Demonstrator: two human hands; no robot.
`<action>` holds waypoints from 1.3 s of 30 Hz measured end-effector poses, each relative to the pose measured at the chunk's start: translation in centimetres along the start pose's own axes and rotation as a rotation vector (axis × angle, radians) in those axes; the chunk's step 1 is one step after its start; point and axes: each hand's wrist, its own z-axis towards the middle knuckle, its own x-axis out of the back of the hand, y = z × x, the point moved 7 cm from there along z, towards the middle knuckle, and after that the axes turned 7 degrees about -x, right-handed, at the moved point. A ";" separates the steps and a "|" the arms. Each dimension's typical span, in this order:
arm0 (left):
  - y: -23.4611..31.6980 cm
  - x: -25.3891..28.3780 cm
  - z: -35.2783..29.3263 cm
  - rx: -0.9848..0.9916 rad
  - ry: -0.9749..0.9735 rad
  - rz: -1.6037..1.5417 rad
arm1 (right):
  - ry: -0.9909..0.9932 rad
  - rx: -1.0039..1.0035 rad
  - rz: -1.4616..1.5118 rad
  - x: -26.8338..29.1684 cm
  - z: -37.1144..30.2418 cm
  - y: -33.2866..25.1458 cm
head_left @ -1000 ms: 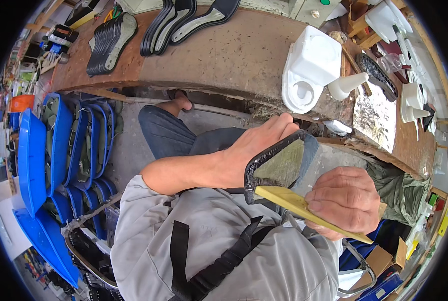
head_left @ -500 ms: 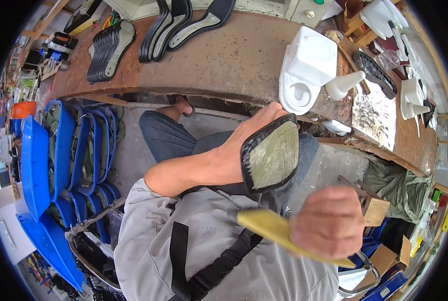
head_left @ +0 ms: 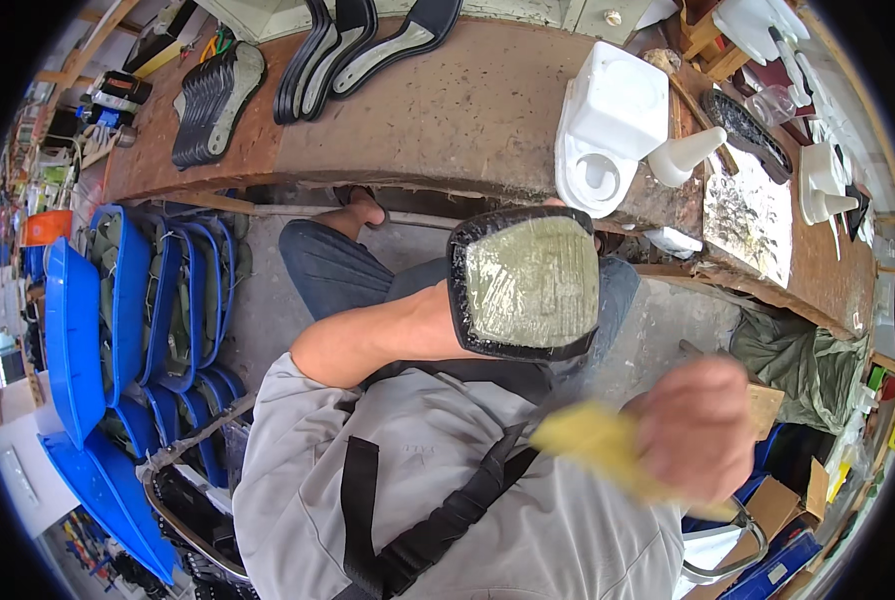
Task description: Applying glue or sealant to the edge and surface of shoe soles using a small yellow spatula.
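Far left, we note blue trays [head_left: 72, 340] stacked on edge, olive-coloured pieces tucked between them. Above, on the brown workbench [head_left: 467, 110], a fanned stack of dark insoles [head_left: 207, 100] and, beside it, a row of black soles [head_left: 367, 45] leaning together.

Centre: our left hand [head_left: 437, 325] holds up a black shoe sole [head_left: 527, 282], its inner face turned toward us. The hand is mostly hidden behind the sole; it plainly grips it from the back and the left edge, but how the fingers lie we cannot tell. The sole's face shows a glossy yellowish-green coat with streak marks over nearly the whole recessed area, the black rim left bare. We judge the coating on this piece close to complete, or complete; any bare patches are too fine to make out.

Right of centre, lower: our right hand [head_left: 697, 430], blurred by motion, is closed round a yellow flat tool [head_left: 592, 440], apart from the sole and below it. Whether the tool carries glue we cannot tell.

On the bench right: a white plastic jug [head_left: 612, 120], a white nozzle bottle [head_left: 692, 155], further white bottles [head_left: 827, 195], a dark sole [head_left: 742, 130]. The stacks on the left suggest more pieces remain, though we cannot count which are coated.
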 end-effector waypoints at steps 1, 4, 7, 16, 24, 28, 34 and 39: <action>-0.4 0.1 0.1 0.068 0.049 -0.121 | -0.010 -0.107 -0.070 0.0 -0.2 0.7; -1.3 0.4 0.6 0.264 0.198 -0.479 | 0.060 -0.284 -0.053 0.6 -1.1 1.9; 0.3 2.4 1.5 0.246 0.218 0.291 | 0.289 -0.542 0.238 2.0 -1.6 3.3; 3.4 4.4 2.9 0.035 0.326 1.063 | 0.182 -0.637 -0.039 -0.7 -1.5 3.5; -0.3 3.4 2.1 0.196 0.242 0.055 | -0.041 -0.251 0.059 -1.5 0.5 2.7; -0.9 1.7 1.2 0.388 0.250 -0.549 | 0.182 -0.263 0.151 -0.3 1.0 3.1; 2.4 2.0 0.9 0.265 0.013 -0.374 | -0.220 0.017 0.351 -0.7 0.1 1.7; 2.6 1.3 0.5 0.345 -0.177 -0.114 | -0.164 -0.152 0.180 1.1 1.0 2.9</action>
